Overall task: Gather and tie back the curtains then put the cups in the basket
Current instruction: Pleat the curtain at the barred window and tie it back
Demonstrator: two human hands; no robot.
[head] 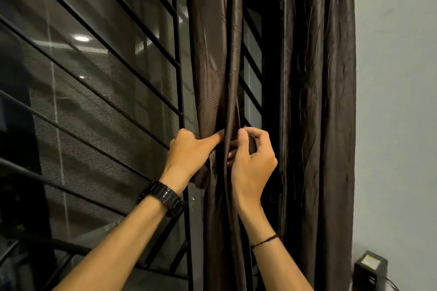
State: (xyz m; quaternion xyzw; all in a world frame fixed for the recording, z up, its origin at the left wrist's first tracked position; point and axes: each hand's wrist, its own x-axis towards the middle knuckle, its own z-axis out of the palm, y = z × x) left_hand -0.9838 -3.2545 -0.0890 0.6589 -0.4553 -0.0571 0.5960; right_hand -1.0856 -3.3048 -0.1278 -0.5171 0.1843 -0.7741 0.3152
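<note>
A dark brown curtain (212, 66) hangs bunched into a narrow column in front of the window. My left hand (189, 151), with a black watch on its wrist, clamps the bunched fabric from the left, thumb stretched across the front. My right hand (253, 156) is on the right side of the bunch and pinches a narrow strip of the same brown cloth (252, 146) between thumb and fingers. A second brown curtain (319, 101) hangs loose to the right, against the wall. No cups or basket are in view.
Black window bars (106, 59) slant across the mesh-covered glass on the left. A pale wall (397, 101) runs along the right. A small dark box (370, 269) with cables sits at the bottom right corner.
</note>
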